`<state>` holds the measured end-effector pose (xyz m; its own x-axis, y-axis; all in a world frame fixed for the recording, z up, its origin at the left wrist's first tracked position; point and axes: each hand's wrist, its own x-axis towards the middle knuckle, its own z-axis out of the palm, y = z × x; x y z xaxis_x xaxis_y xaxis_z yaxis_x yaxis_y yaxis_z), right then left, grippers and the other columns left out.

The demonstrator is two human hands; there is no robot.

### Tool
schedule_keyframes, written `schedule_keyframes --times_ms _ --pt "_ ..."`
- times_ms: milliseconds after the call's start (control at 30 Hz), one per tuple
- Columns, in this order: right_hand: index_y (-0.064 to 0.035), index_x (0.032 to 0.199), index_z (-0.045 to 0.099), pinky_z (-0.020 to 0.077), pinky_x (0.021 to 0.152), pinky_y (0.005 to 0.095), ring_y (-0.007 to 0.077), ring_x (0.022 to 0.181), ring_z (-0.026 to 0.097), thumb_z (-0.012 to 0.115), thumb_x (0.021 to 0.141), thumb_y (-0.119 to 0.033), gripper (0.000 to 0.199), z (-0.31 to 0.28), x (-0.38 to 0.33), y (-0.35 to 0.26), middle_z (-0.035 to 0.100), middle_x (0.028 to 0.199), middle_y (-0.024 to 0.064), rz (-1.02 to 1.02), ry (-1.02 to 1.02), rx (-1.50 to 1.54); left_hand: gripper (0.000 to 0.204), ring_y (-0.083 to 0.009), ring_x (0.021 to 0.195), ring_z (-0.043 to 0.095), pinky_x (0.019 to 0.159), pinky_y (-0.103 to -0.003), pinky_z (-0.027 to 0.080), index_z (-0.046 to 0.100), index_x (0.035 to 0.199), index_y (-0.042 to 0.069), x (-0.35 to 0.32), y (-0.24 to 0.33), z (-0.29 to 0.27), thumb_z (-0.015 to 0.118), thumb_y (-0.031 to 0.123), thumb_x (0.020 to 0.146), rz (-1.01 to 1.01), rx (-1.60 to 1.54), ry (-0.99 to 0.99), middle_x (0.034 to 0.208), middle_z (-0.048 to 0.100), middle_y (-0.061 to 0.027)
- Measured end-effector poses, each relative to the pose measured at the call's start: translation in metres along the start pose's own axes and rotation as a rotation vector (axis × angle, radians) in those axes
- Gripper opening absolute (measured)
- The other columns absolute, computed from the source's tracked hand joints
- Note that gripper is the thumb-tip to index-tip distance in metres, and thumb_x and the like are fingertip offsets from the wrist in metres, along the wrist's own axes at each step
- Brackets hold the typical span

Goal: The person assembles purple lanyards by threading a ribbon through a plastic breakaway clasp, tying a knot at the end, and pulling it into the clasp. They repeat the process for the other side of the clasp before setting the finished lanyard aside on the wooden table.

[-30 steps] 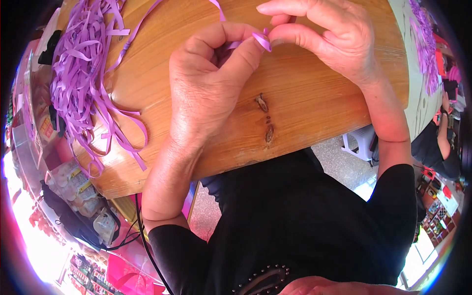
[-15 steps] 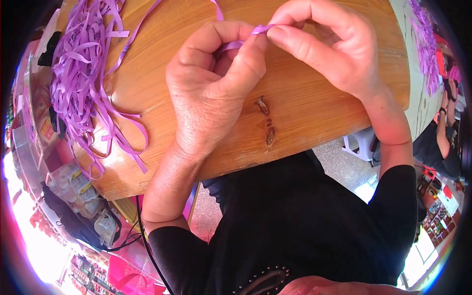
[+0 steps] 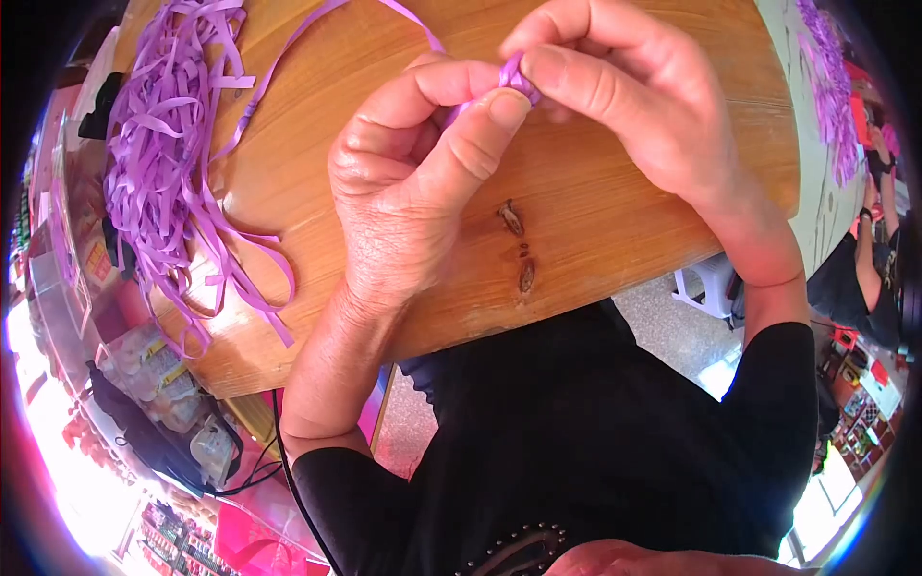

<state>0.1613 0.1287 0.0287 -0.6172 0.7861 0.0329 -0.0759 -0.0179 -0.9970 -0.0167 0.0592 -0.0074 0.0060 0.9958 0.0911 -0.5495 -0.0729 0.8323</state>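
Between the fingertips of both hands sits a small loop of purple ribbon, folded or knotted. My left hand pinches it between thumb and forefinger, its other fingers curled beneath. From this hand the ribbon trails up and away to the left over the table. My right hand presses thumb and fingers together on the other side of the loop; its fingertips are partly hidden behind the thumb. A big tangled bunch of purple ribbons lies at the table's left, with loose loops spreading toward the near edge.
The wooden table has a curved near edge close to my body. At the right, another purple bunch lies on a pale surface, near another person's arm. A white plastic stool stands below. Bags are at the lower left.
The ribbon between my fingertips has gone from a flat strip to a rounder loop. My right thumb has shifted slightly left, and the trailing strand has moved a little.
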Motion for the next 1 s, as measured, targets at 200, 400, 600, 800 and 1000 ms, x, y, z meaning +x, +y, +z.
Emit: schedule_keyframes --times_ms 200,400,600,800,1000 --pt "-0.0013 0.104 0.065 0.0493 0.072 0.0262 0.0179 0.085 0.065 0.070 0.088 0.000 0.017 -0.006 0.001 -0.006 0.065 0.094 0.0084 -0.557 -0.027 -0.626 0.013 -0.0043 0.089 0.058 0.081 -0.019 0.046 0.068 0.104 0.001 0.000 -0.001 -0.001 0.066 -0.001 0.092 -0.024 -0.084 0.020 0.096 0.067 0.0010" --pt "0.0022 0.100 0.068 0.0500 0.073 0.0269 0.0193 0.084 0.064 0.071 0.084 0.004 0.017 -0.002 0.003 0.003 0.066 0.093 0.0104 -0.522 0.000 -0.606 0.012 -0.0053 0.091 0.059 0.083 -0.020 0.047 0.069 0.103 0.000 -0.001 -0.002 0.000 0.066 -0.001 0.092 0.017 -0.068 0.033 0.096 0.067 0.0006" --pt "0.0055 0.105 0.066 0.0503 0.076 0.0275 0.0190 0.087 0.064 0.073 0.082 0.002 0.024 -0.010 0.002 0.011 0.066 0.095 0.0120 -0.406 -0.064 -0.464 0.012 -0.0047 0.085 0.056 0.077 -0.019 0.044 0.069 0.103 0.000 -0.001 0.001 -0.001 0.066 -0.002 0.091 0.026 0.043 -0.003 0.093 0.064 0.0004" --pt "-0.0029 0.099 0.070 0.0494 0.067 0.0268 0.0202 0.082 0.065 0.073 0.083 0.002 0.017 -0.013 0.009 0.004 0.066 0.092 0.0086 -0.592 -0.061 -0.410 0.013 -0.0042 0.083 0.053 0.072 -0.019 0.042 0.068 0.103 -0.001 0.001 -0.002 -0.002 0.066 -0.003 0.090 0.121 0.143 -0.069 0.092 0.061 -0.0005" --pt "-0.0019 0.096 0.069 0.0477 0.069 0.0242 0.0170 0.081 0.062 0.071 0.083 0.004 0.014 -0.015 -0.002 -0.009 0.064 0.090 0.0065 -0.533 -0.067 -0.568 0.014 -0.0028 0.078 0.050 0.069 -0.017 0.040 0.068 0.104 -0.001 0.000 0.000 0.002 0.066 -0.003 0.091 -0.008 0.147 -0.001 0.091 0.060 0.0016"
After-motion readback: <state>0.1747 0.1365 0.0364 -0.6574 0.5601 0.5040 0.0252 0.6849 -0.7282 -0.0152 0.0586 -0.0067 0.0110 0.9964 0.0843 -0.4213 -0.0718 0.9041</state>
